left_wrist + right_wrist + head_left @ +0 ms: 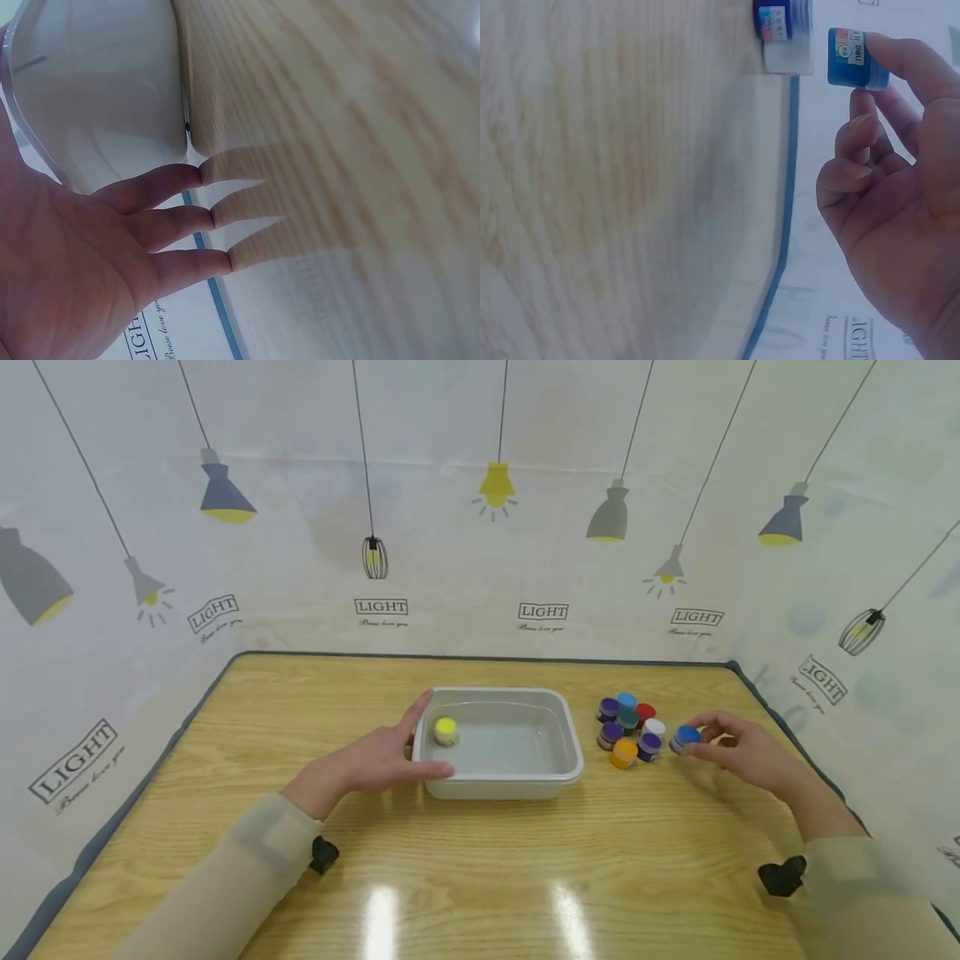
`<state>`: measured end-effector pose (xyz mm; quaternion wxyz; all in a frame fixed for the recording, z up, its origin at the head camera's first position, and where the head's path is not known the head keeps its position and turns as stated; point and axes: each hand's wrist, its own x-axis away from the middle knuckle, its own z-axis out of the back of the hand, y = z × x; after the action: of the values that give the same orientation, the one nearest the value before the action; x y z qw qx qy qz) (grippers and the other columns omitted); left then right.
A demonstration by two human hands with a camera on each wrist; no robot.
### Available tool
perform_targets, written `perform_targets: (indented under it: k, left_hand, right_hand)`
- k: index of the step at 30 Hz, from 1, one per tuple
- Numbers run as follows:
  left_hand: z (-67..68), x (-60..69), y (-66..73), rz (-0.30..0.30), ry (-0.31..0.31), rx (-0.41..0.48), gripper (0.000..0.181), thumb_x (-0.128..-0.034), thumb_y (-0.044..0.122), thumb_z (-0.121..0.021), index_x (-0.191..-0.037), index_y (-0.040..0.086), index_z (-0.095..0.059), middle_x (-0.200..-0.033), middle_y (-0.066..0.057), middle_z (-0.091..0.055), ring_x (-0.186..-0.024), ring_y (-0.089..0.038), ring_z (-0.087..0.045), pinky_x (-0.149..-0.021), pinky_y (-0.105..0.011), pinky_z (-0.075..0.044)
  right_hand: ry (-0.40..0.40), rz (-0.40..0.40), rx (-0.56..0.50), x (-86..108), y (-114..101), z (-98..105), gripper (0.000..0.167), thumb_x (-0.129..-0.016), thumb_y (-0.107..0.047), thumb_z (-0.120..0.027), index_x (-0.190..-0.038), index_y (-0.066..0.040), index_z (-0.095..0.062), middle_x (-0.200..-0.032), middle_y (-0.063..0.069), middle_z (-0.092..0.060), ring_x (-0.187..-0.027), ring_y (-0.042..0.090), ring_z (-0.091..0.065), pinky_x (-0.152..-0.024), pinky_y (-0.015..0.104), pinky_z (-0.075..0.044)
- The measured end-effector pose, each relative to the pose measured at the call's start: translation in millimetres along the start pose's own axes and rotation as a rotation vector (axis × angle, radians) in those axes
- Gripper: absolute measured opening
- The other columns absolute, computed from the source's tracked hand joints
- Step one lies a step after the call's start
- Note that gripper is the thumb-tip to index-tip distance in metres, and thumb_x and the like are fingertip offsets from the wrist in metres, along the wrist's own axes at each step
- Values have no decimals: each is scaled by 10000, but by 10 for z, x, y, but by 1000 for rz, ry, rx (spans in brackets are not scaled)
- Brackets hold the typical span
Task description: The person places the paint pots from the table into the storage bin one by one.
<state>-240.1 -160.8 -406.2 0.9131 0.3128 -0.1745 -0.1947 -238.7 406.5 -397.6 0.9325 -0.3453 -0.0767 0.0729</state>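
At the left end of a white plastic tub (502,778), my left hand (371,762) spreads across the corner. Its thumb lies over the near rim and the index finger reaches along the left side. In the left wrist view the other fingers (180,225) extend straight, tips at the tabletop. A small yellow-lidded paint jar (446,732) stands inside the tub, toward the left. On the right, my right hand (750,758) pinches a blue paint jar (847,61) between thumb and fingertips. In the right wrist view this jar looks lifted off the table.
Several paint jars cluster right of the tub, among them an orange one (624,753), a white-lidded one (654,728), a red one (644,714) and purple ones (611,736). The wooden table (480,852) ends at a wall sheet (465,560) printed with lamps.
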Motion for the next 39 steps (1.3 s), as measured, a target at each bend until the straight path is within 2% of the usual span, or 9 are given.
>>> perform_targets:
  k: [7,13,21,26,28,33,39]
  left_hand:
    - [3,4,17,1,-2,0,1271,-926,787,-699,-1763,331,142,-1610,-270,-561,-1420,-362,-615,-1211,-579,-457]
    - [3,1,6,-4,2,-4,1274,-926,787,-697,-1765,320,141,-1611,-274,-559,-1421,-365,-615,-1212,-581,-457]
    - [-5,-11,-15,-2,3,2,1271,-923,792,-699,-1761,345,146,-1614,-265,-560,-1423,-356,-612,-1214,-581,-453]
    - [-7,-17,-13,-6,1,6,1272,-923,789,-702,-1760,346,148,-1594,-252,-582,-1405,-343,-623,-1207,-580,-459]
    - [-9,-21,-16,-9,0,10,1273,-923,786,-705,-1759,348,149,-1588,-243,-590,-1405,-340,-624,-1208,-581,-458]
    - [-10,-34,-26,-10,2,20,1272,-923,782,-710,-1761,349,143,-1593,-240,-587,-1416,-337,-618,-1214,-584,-451]
    - [-15,-26,-11,-10,-3,24,1276,-922,781,-713,-1758,354,150,-1596,-245,-583,-1416,-343,-618,-1204,-590,-458]
  right_hand:
    - [3,102,6,71,-289,3,371,-1090,-342,-718,-1414,-168,-667,-1142,69,-627,-802,232,-645,-682,331,-497]
    - [-7,202,-2,38,-613,-89,326,-1070,-284,-751,-1380,-197,-699,-1116,68,-632,-690,185,-544,-621,326,-458]
    - [-63,313,-40,-73,-999,-256,330,-1038,-203,-788,-1358,-186,-711,-1085,72,-674,-734,175,-589,-636,290,-515]
    - [-126,312,-89,-143,-1217,-356,356,-1033,-210,-796,-1371,-173,-690,-1061,88,-732,-816,187,-670,-662,314,-574]
    - [-146,304,-86,-182,-1295,-401,358,-1033,-243,-799,-1371,-198,-690,-1046,80,-744,-798,192,-675,-632,315,-565]
    - [-155,319,-54,-287,-1485,-534,324,-1018,-296,-817,-1324,-246,-723,-987,61,-687,-712,193,-591,-575,284,-482]
    - [-169,385,-74,-429,-1648,-748,304,-1013,-240,-821,-1304,-225,-734,-1047,50,-679,-723,192,-570,-628,262,-470]
